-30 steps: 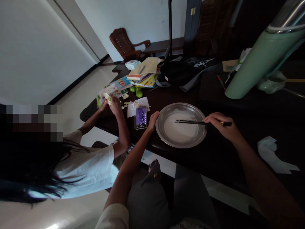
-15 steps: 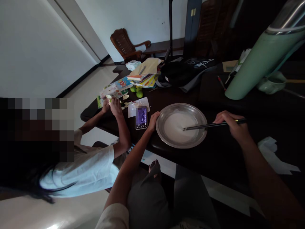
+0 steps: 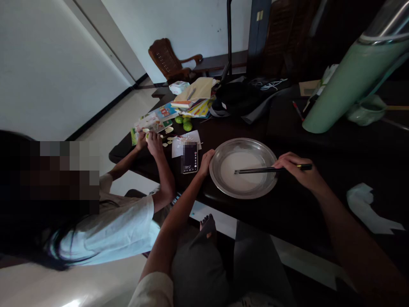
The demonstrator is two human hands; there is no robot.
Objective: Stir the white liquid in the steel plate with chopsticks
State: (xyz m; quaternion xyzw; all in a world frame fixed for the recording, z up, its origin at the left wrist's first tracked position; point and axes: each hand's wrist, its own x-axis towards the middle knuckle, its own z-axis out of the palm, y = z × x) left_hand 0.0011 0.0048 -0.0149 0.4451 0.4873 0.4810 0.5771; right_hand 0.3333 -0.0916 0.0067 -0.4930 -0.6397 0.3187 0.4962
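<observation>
A wide metal basin [image 3: 271, 184] stands on the dark table with a milky white liquid [image 3: 230, 162] in it. My left hand [image 3: 206, 163] grips the basin's left rim, fingers against its outer side. In my right hand [image 3: 297, 171], at the basin's right edge, is a pair of black chopsticks [image 3: 255, 170]. They slant low over the rim, and their tips are in or just at the surface of the liquid near its middle. Left of my left hand lies a phone [image 3: 191, 158] with a lit screen.
A person [image 3: 115, 221] on the left holds a pale green piece, with peelings and limes [image 3: 187, 126] nearby. Books [image 3: 191, 104] and a black bag [image 3: 236, 98] lie behind. A tall green flask [image 3: 338, 89], a mug [image 3: 367, 111] and crumpled tissue [image 3: 370, 209] are on the right.
My right hand has moved left, carrying the chopstick tips leftward across the liquid. My left hand stays on the rim. The phone screen has changed from purple to dark.
</observation>
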